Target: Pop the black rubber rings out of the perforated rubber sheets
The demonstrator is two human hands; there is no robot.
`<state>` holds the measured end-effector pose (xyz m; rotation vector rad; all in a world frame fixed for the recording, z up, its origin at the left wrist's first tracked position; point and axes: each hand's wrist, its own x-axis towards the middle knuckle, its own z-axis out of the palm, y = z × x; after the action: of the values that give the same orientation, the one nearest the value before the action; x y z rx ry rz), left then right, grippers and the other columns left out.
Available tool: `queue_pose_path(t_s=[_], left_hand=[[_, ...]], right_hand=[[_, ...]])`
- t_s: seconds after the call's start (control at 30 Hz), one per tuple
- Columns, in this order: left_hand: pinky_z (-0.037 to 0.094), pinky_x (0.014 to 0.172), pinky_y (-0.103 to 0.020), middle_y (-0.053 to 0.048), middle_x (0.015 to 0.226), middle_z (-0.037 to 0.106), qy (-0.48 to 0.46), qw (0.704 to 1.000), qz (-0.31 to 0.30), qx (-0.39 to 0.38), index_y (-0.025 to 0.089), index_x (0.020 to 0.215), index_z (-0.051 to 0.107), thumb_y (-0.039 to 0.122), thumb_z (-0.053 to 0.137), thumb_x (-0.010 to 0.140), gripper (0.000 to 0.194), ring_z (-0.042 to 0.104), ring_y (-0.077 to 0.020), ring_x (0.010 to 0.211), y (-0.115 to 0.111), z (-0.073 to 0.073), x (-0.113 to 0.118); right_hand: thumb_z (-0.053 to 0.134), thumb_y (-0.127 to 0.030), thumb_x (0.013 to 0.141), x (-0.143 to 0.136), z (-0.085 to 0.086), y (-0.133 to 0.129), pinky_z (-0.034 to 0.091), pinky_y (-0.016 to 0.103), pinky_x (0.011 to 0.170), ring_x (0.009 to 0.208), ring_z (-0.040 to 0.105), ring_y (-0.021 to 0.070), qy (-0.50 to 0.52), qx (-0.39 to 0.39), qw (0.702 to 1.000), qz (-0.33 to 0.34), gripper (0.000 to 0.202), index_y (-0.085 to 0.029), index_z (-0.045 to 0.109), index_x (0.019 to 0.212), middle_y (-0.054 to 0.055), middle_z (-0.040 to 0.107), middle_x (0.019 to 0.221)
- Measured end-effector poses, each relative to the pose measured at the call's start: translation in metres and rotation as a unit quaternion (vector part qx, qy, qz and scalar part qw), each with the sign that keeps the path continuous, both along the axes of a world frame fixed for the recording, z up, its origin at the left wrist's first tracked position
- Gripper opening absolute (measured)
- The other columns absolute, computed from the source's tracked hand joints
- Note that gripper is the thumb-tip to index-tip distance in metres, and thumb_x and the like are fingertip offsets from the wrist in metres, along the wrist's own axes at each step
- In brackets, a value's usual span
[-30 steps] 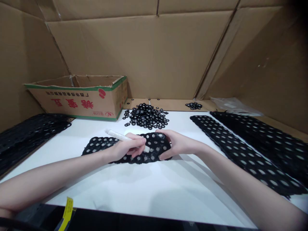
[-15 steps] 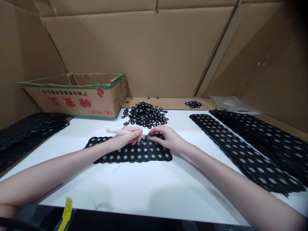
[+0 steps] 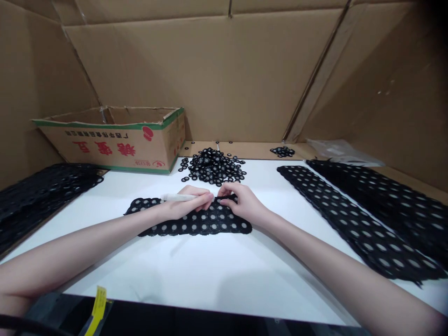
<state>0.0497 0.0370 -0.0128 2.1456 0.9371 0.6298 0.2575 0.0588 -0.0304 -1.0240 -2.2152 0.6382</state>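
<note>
A black lacy strip (image 3: 189,228) with rows of pale round spots lies on the white tabletop in front of me. My left hand (image 3: 189,203) is closed around a white pen-like stick (image 3: 175,197), which lies almost level, its tip hidden near the fingertips. At the strip's far edge, my right hand (image 3: 245,204) pinches a bit of the black material between thumb and fingers. Both hands' fingertips nearly meet there. Just beyond them sits a heap of small black rings (image 3: 215,167).
A cardboard box (image 3: 115,144) with red lettering stands at the back left. Black pieces (image 3: 45,196) are stacked on the left, and long spotted strips (image 3: 353,219) lie on the right. A small ring pile (image 3: 283,151) and a plastic bag (image 3: 345,151) sit near the cardboard walls.
My left hand and the stick have shifted slightly right, with the stick lying more level. The strip's far edge is now lifted a little at my right fingertips. The view has shifted slightly.
</note>
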Motion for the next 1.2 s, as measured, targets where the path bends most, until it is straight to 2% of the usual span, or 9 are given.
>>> queue_pose_path(t_s=[0.4,0.63,0.87,0.97,1.03,1.13,1.2], left_hand=[[0.032,0.059,-0.023,0.003,0.054,0.042,0.018,0.998,-0.050,-0.041,0.014,0.059,0.048,0.043,0.036,0.095,0.047,0.040,-0.0100,0.056,0.009,0.008,0.001],[0.031,0.059,-0.023,0.004,0.054,0.039,0.004,0.998,-0.043,-0.053,0.015,0.060,0.047,0.042,0.036,0.095,0.046,0.038,-0.0098,0.056,0.005,0.006,0.001],[0.031,0.059,-0.023,0.004,0.053,0.038,0.010,0.997,-0.048,-0.060,0.015,0.060,0.048,0.042,0.036,0.094,0.046,0.038,-0.0100,0.056,0.005,0.006,0.002],[0.031,0.058,-0.024,0.004,0.051,0.039,-0.029,0.996,-0.033,-0.080,0.015,0.060,0.050,0.043,0.038,0.094,0.046,0.039,-0.0103,0.055,0.006,0.003,0.000],[0.029,0.055,-0.024,0.004,0.049,0.039,-0.067,0.993,-0.001,-0.095,0.014,0.059,0.050,0.044,0.039,0.093,0.047,0.037,-0.0099,0.051,0.005,0.002,-0.002],[0.025,0.050,-0.024,0.004,0.045,0.038,-0.105,0.989,0.037,-0.096,0.014,0.056,0.050,0.043,0.039,0.093,0.048,0.034,-0.0090,0.046,-0.002,0.006,-0.004],[0.028,0.053,-0.024,0.003,0.047,0.039,-0.092,0.993,0.032,-0.071,0.014,0.056,0.050,0.041,0.039,0.093,0.047,0.036,-0.0091,0.049,-0.009,0.009,-0.004]], right_hand=[[0.054,-0.003,0.066,-0.005,-0.004,0.000,0.042,0.028,0.068,0.071,0.055,0.0169,0.029,0.005,1.000,0.003,0.017,-0.020,0.052,0.067,-0.001,0.058,0.070],[0.056,-0.008,0.069,-0.003,-0.005,0.002,0.042,0.029,0.069,0.072,0.057,0.0170,0.038,-0.033,0.999,0.001,0.012,-0.020,0.056,0.070,0.000,0.061,0.071],[0.058,-0.013,0.072,0.000,0.000,-0.001,0.042,0.033,0.076,0.079,0.057,0.0196,0.007,-0.027,1.000,0.006,0.008,-0.020,0.057,0.075,0.001,0.063,0.077],[0.066,-0.020,0.070,0.008,0.004,-0.003,0.040,0.036,0.083,0.089,0.056,0.0223,-0.016,-0.028,0.999,0.040,0.015,-0.021,0.058,0.083,0.003,0.064,0.087],[0.068,-0.021,0.069,0.013,0.005,-0.003,0.040,0.036,0.084,0.090,0.056,0.0223,-0.004,-0.050,0.997,0.053,0.021,-0.021,0.058,0.087,0.003,0.064,0.091],[0.066,-0.019,0.069,0.016,0.006,-0.003,0.041,0.034,0.083,0.088,0.057,0.0209,0.037,-0.096,0.993,0.063,0.023,-0.021,0.056,0.089,0.001,0.064,0.089],[0.066,-0.016,0.067,0.015,0.007,-0.005,0.041,0.033,0.083,0.086,0.057,0.0201,0.066,-0.123,0.988,0.069,0.025,-0.021,0.054,0.088,0.000,0.062,0.086]])
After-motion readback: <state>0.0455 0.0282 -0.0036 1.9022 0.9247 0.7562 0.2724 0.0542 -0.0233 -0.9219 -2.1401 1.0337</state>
